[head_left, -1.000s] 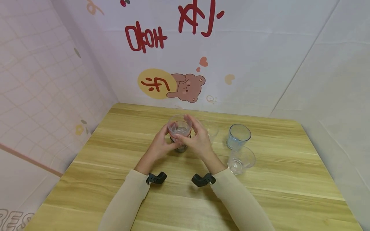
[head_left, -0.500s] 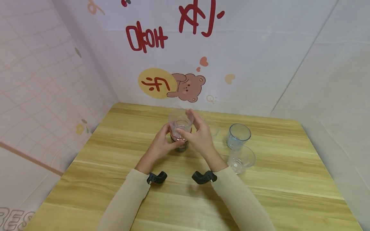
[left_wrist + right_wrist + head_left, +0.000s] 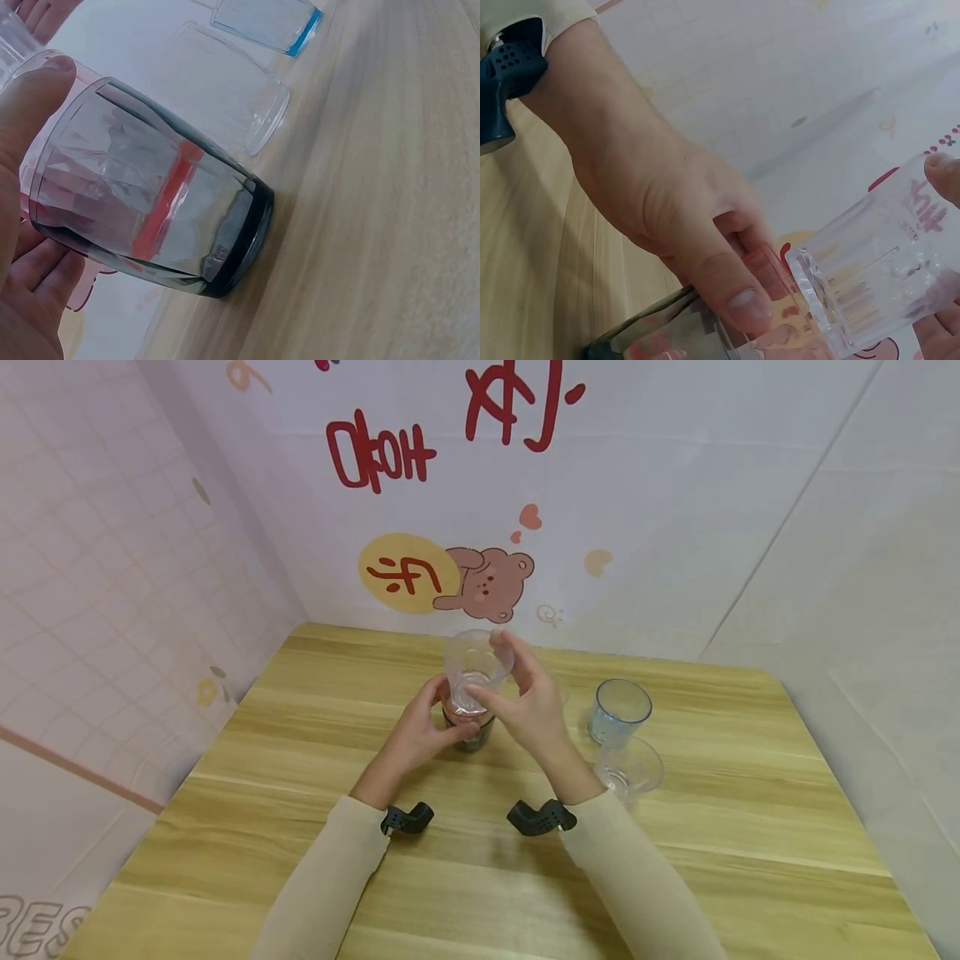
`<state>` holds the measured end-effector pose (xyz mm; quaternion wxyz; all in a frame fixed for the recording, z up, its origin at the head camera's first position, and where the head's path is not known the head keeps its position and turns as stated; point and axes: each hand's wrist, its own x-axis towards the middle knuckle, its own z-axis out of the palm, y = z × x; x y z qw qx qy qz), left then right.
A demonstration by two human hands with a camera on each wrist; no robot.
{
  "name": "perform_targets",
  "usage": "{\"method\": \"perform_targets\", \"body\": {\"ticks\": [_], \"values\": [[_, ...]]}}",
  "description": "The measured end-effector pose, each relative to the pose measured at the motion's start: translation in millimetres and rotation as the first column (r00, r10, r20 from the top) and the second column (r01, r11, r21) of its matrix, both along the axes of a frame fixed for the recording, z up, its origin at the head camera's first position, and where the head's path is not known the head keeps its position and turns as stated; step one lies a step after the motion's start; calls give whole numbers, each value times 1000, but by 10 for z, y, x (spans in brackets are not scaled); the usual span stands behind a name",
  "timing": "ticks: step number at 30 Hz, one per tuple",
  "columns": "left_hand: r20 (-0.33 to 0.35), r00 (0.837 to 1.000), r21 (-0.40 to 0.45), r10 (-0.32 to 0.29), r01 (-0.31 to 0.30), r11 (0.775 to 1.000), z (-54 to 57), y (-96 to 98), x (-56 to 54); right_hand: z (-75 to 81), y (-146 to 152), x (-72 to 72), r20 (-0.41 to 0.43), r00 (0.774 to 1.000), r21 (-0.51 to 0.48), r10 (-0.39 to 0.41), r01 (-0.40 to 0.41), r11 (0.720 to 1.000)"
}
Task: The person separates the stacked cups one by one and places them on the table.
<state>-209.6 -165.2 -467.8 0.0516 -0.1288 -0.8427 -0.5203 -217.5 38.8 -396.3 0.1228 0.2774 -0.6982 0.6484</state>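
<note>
My left hand grips a smoky grey cup with a pink-red cup nested inside it; its thumb lies by their rims. Whether the grey cup's base touches the table, I cannot tell. Pinched at its side between the thumb and fingers of my right hand is a clear cup. This clear cup is tilted, and its base is at the pink-red cup's rim. Another clear cup stands just right of the stack, mostly hidden behind my right hand in the head view.
A blue-tinted cup stands to the right on the wooden table. In front of it is a clear cup, partly behind my right forearm. A printed wall rises along the table's back edge.
My right hand has drawn the clear cup up out of the pink-red cup and tipped it slightly to the right. The left hand stays around the grey and pink-red cups.
</note>
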Motion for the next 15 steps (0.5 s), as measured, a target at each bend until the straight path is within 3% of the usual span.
{"method": "perform_targets", "body": {"ticks": [15], "values": [[14, 1000, 22, -2, 1, 1000, 7, 15, -4, 85, 173, 85, 14, 1000, -62, -16, 17, 998]]}}
